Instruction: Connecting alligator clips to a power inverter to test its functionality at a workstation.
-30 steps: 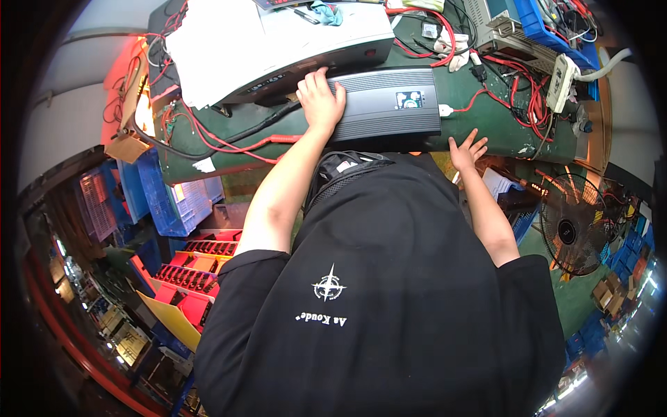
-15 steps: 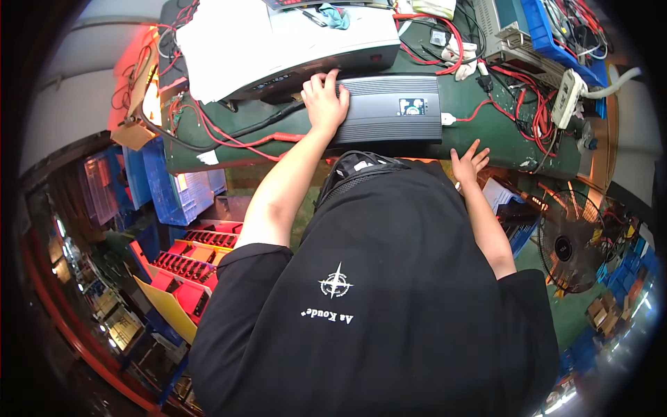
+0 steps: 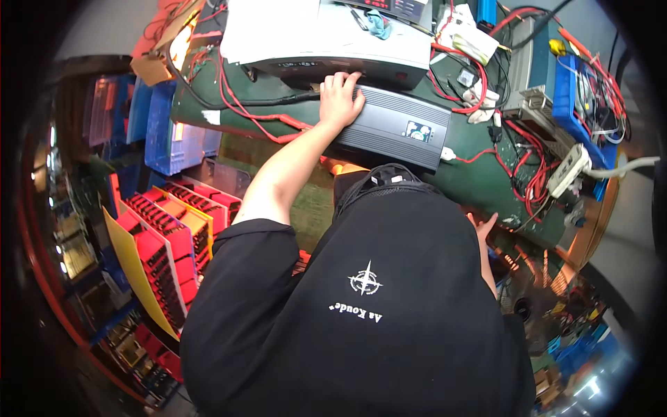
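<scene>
A dark grey finned metal box (image 3: 389,125), looking like a power inverter with a small display panel, lies on the green bench. My left hand (image 3: 340,103) rests over its left end, fingers stretched toward the front of the larger bench unit (image 3: 375,69) behind it. A black cable and red leads (image 3: 285,121) run to that left end, where my hand hides the joints. From the box's right end a white plug (image 3: 448,153) leads to a red cord. My right hand (image 3: 483,226) is at the bench's front edge, fingers apart, partly hidden by my black shirt; it holds nothing visible.
White paper (image 3: 271,31) and a blue cloth (image 3: 379,25) lie on the bench unit. Tangled red wires (image 3: 535,174), a white power strip (image 3: 568,170) and a blue bin (image 3: 583,104) crowd the right. Red and yellow racks (image 3: 167,236) stand at lower left, beside a blue crate (image 3: 177,142).
My view has turned, so the bench appears tilted. My right hand has dropped nearer my body and is more hidden by the shirt. My left hand stays on the box's left end.
</scene>
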`<state>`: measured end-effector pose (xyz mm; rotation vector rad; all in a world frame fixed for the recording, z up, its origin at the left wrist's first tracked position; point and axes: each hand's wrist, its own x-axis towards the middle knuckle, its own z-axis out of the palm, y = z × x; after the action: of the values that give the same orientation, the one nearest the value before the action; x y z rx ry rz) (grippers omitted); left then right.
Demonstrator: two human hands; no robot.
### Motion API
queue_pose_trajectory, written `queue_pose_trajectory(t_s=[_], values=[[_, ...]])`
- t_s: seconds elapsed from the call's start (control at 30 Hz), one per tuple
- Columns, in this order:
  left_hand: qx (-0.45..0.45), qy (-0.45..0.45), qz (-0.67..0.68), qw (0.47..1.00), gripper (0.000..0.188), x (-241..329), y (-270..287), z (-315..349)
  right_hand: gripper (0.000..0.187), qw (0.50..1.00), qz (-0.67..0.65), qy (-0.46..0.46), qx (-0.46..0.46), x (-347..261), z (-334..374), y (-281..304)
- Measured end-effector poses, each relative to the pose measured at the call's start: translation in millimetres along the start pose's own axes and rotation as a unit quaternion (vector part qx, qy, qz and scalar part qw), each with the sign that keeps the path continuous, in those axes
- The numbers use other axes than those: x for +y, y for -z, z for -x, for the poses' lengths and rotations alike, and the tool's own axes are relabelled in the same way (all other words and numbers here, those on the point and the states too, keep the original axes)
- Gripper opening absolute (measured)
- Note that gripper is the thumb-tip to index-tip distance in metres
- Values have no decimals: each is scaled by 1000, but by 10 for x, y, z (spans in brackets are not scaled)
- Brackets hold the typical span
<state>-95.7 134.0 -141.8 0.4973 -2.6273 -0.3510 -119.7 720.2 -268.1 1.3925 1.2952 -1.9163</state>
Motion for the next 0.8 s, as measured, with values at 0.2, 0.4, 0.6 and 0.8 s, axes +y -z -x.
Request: queue_pose_trajectory(t_s=[0.2, 0.4, 0.6, 0.8], values=[[7, -19, -5, 1000, 43, 39, -49, -39, 111, 977, -161, -89, -109, -308, -292, 76], [6, -14, -16, 1000, 42, 88, -74, -50, 121, 986, -159, -47, 8, -215, -590, -79], [9, -8, -28, 1000, 42, 78, -37, 39, 109, 990, -86, -57, -100, -257, -497, -24], [-13, -31, -23, 999, 41, 120, -109, -96, 104, 908, -166, -129, -361, -127, -1123, 555]])
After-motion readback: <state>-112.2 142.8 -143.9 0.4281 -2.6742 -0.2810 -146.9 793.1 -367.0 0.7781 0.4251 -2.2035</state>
